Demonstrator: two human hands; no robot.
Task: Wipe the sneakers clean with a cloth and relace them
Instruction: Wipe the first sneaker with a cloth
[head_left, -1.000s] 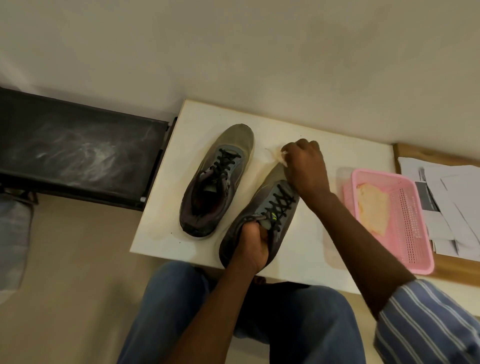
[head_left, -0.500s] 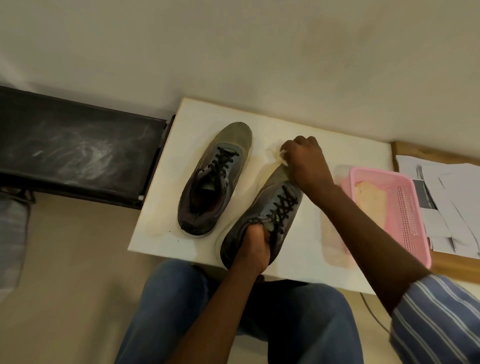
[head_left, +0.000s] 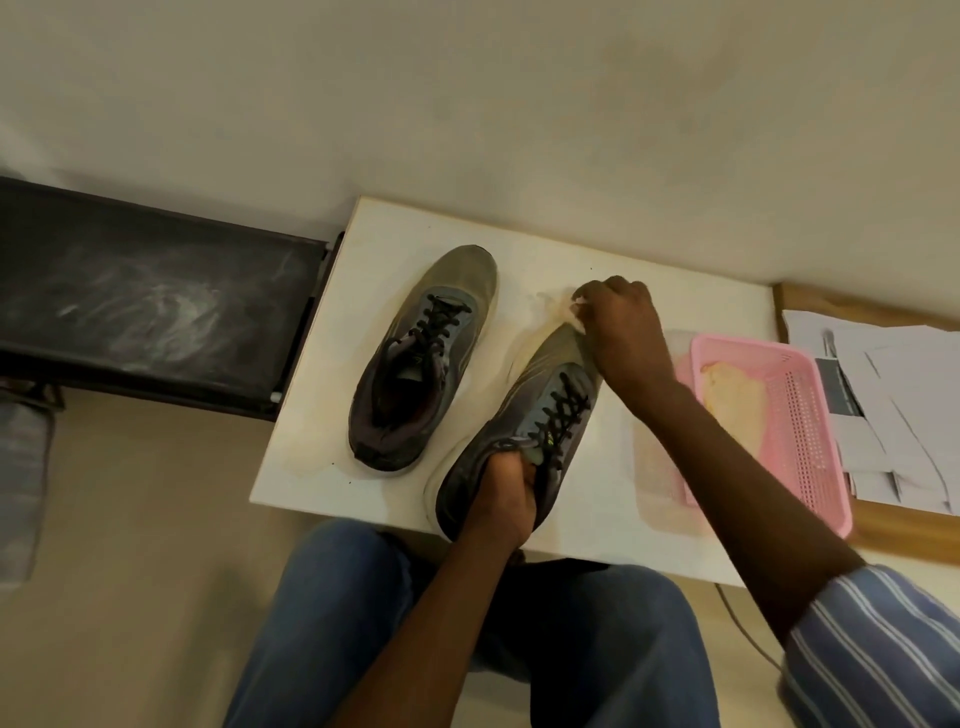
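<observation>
Two grey sneakers with black laces lie on a small white table (head_left: 405, 228). The left sneaker (head_left: 423, 358) rests flat by itself. The right sneaker (head_left: 524, 415) is gripped at its heel opening by my left hand (head_left: 501, 499). My right hand (head_left: 623, 332) presses a pale cloth (head_left: 563, 310) against that sneaker's toe; most of the cloth is hidden under the fingers.
A pink plastic basket (head_left: 795, 415) holding a yellowish cloth stands at the table's right end, with papers (head_left: 893, 395) on a wooden surface beyond. A dark bench (head_left: 150, 296) runs left of the table. My knees in blue jeans (head_left: 597, 649) are below the table's near edge.
My right hand with the cloth has shifted slightly over the toe of the right sneaker. My left hand keeps its hold on the heel.
</observation>
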